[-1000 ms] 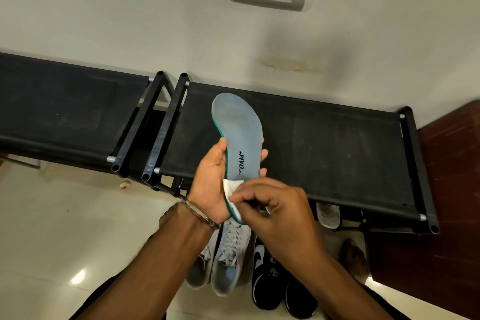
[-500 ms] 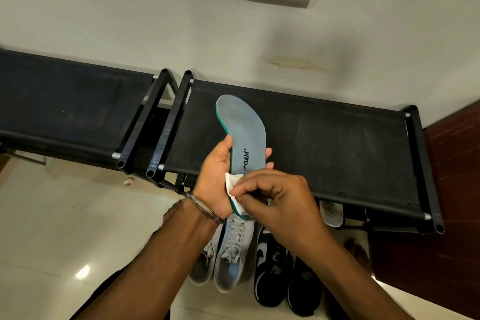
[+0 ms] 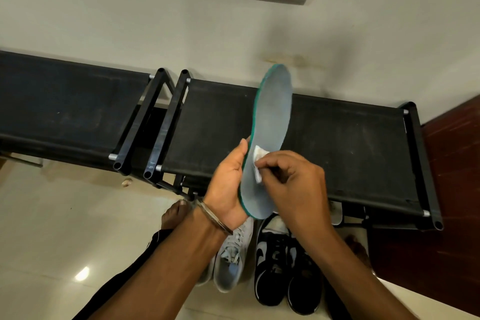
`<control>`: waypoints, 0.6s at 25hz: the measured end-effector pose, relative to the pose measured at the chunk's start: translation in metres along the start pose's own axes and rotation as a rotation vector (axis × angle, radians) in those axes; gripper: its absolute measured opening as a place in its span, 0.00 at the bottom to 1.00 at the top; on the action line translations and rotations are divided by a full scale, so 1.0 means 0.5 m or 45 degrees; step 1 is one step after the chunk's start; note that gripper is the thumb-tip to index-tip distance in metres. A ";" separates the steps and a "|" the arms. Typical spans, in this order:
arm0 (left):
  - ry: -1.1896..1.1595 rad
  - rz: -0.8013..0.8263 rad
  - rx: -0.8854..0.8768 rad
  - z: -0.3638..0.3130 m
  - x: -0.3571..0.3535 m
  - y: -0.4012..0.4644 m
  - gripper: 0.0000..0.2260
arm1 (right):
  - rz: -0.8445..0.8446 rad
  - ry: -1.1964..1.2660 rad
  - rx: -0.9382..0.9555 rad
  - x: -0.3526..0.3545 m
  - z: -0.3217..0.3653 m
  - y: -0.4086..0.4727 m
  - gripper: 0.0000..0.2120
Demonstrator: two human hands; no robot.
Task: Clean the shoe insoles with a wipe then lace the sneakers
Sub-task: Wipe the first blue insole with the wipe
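Bracing the insole [image 3: 270, 122] upright over the shoe rack [image 3: 350, 138], heel cupped in my left hand [image 3: 228, 184], I'm pinching the wipe [image 3: 258, 161] with my right hand [image 3: 293, 179], rubbing firmly toward the toe.

Matt grey foam insole [image 3: 270, 122] with green edge; white paper-like wipe [image 3: 258, 161]; matt black cloth rack [image 3: 350, 143]; glossy tiled floor [image 3: 65, 228].

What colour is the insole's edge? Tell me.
Green, running along the grey-blue insole; clearest in the head view, on the side by the left hand.
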State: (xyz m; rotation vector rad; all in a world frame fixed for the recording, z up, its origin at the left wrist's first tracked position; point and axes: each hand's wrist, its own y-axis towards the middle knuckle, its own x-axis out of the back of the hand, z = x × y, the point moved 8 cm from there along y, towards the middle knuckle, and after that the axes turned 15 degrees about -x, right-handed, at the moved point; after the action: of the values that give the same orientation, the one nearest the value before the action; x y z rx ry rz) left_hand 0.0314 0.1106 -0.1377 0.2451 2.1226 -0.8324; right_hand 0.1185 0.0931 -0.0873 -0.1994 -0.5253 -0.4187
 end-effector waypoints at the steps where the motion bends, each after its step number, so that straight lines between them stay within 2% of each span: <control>1: 0.001 -0.037 0.021 -0.008 0.009 0.002 0.25 | 0.107 0.037 -0.009 -0.014 0.012 -0.018 0.09; 3: 0.032 -0.112 0.014 -0.027 0.034 0.008 0.26 | 0.306 0.084 0.060 -0.039 0.046 -0.062 0.08; 5: 0.006 -0.117 -0.026 -0.045 0.043 0.013 0.27 | 0.391 0.131 0.127 -0.044 0.055 -0.068 0.07; 9: -0.003 -0.115 -0.062 -0.042 0.035 0.015 0.25 | 0.129 -0.056 0.104 -0.018 0.017 -0.028 0.07; 11: -0.010 -0.137 -0.069 -0.042 0.040 0.019 0.25 | 0.163 -0.006 0.040 -0.025 0.020 -0.044 0.07; 13: -0.046 -0.133 -0.091 -0.049 0.045 0.023 0.26 | 0.266 0.098 0.111 -0.034 0.042 -0.069 0.07; 15: -0.056 -0.127 -0.086 -0.052 0.047 0.024 0.26 | 0.259 0.102 0.132 -0.031 0.033 -0.058 0.07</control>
State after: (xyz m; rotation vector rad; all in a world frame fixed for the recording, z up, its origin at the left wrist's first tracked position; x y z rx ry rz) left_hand 0.0054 0.1338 -0.1497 0.0856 2.1311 -0.8144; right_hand 0.0863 0.0771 -0.0793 -0.1344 -0.4422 -0.1998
